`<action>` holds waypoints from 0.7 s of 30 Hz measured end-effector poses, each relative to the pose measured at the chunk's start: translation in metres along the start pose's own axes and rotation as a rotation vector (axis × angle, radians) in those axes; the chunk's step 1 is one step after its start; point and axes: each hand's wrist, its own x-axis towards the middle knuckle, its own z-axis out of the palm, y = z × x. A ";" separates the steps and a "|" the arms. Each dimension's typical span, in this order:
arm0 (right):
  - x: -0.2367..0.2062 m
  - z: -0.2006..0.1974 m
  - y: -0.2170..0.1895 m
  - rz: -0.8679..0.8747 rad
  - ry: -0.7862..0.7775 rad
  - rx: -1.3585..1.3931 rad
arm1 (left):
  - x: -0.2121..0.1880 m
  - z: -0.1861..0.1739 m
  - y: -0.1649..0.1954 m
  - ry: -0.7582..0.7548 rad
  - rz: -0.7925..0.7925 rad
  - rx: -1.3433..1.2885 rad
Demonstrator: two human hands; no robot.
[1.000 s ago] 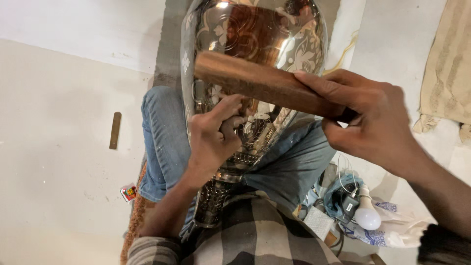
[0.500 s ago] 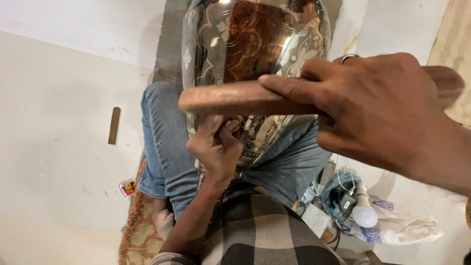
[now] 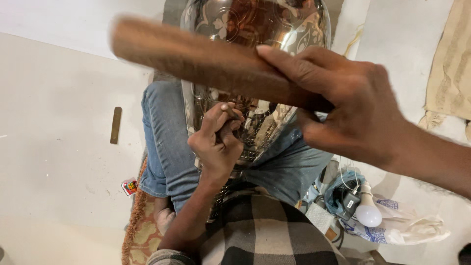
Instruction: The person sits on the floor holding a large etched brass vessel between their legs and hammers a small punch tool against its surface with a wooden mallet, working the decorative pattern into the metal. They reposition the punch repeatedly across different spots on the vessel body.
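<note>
Metal vase [image 3: 255,73]: large, shiny, engraved with flower and leaf patterns, lying tilted across the seated person's lap between the blue-jeaned legs [image 3: 164,142], its narrow neck toward the checked shirt [image 3: 265,235]. Left hand [image 3: 218,142]: pressed against the vase's lower body, fingers closed together around a thin dark tool [image 3: 230,112] whose tip meets the engraved surface. Right hand [image 3: 348,105]: raised above the vase, fingers clamped on one end of a long wooden block [image 3: 196,56], which stretches leftward across the vase's upper body and is blurred; whether it touches the vase cannot be told. Flat brass-coloured strip [image 3: 116,125]: on the pale floor, well left of the vase, beyond the leg. Small coloured packet [image 3: 129,186]: on the floor left of and below the vase, just beside the patterned rug [image 3: 142,230]. White light bulb [image 3: 368,213]: right of and below the vase, resting with cables and a dark plug on a printed plastic bag [image 3: 402,230]. Beige fringed cloth [image 3: 449,78]: on the floor far right of the vase.
</note>
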 end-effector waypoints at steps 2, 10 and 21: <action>-0.007 0.008 0.008 0.047 -0.014 0.030 | 0.006 -0.003 0.003 -0.065 -0.023 0.018; -0.037 0.042 0.024 0.145 0.246 0.599 | 0.026 -0.017 0.003 -0.335 0.080 0.053; -0.082 0.085 -0.016 0.429 0.530 0.805 | 0.062 -0.025 -0.011 -0.788 0.236 0.121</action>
